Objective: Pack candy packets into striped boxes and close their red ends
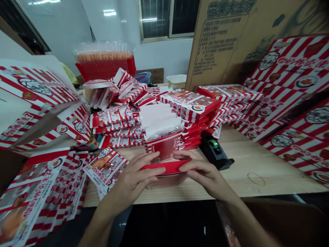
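Both my hands grip a red cardboard box [171, 167] edge-on above the front of the table. The fingers of my left hand [135, 173] close on its left end, with the thumb along the near side. My right hand [199, 169] pinches the right end between fingers and thumb. Just behind it stands a red carton [164, 148] with clear plastic [164, 130] showing at its top. To the left lies a striped printed carton [106, 166].
A black tape dispenser [214, 152] stands to the right, and a rubber band [256, 178] lies beyond it. Stacked striped boxes [190, 103] fill the back. Large striped cartons [285, 79] rise at the right, with flattened packs [33, 195] at the left.
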{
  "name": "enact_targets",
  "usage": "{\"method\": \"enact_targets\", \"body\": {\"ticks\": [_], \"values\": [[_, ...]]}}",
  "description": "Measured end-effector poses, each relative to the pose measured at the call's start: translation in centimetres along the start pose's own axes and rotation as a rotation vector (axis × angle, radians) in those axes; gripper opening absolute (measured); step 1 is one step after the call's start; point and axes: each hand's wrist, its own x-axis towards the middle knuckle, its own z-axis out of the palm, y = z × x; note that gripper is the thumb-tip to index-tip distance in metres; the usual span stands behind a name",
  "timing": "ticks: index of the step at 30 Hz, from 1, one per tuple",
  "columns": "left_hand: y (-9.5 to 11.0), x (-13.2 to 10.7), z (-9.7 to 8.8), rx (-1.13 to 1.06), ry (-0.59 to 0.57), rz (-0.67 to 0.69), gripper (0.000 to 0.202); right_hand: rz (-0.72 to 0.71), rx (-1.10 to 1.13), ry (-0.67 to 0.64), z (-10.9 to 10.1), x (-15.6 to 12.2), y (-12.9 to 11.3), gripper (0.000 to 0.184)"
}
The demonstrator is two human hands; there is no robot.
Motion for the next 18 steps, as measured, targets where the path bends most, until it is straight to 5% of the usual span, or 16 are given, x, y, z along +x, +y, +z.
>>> {"method": "enact_targets", "body": {"ticks": [3, 5, 6, 11, 18], "values": [[0.2, -0.3, 0.2, 0.007, -0.002, -0.072, 0.032, 0.140, -0.152, 0.417, -3.1, -1.2, 2.4, 0.028], [0.1, -0.5, 0.6, -0.068, 0.025, -0.073, 0.033, 0.367, -0.394, 0.729, -6.2, -2.4, 4.0, 0.034], [0.0, -0.6, 0.9, -0.110, 0.046, -0.068, 0.033, 0.458, -0.444, 0.782, -7.8, -2.9, 4.6, 0.034], [0.0, -0.1, 3.0, -0.193, 0.178, -0.046, 0.028, 0.730, -0.337, 0.648, -12.1, -4.7, 6.4, 0.032], [1.0, 1.0, 4.7, -0.208, 0.182, -0.058, 0.029, 0.714, -0.084, 0.683, -11.2, -7.7, 7.2, 0.048]]}}
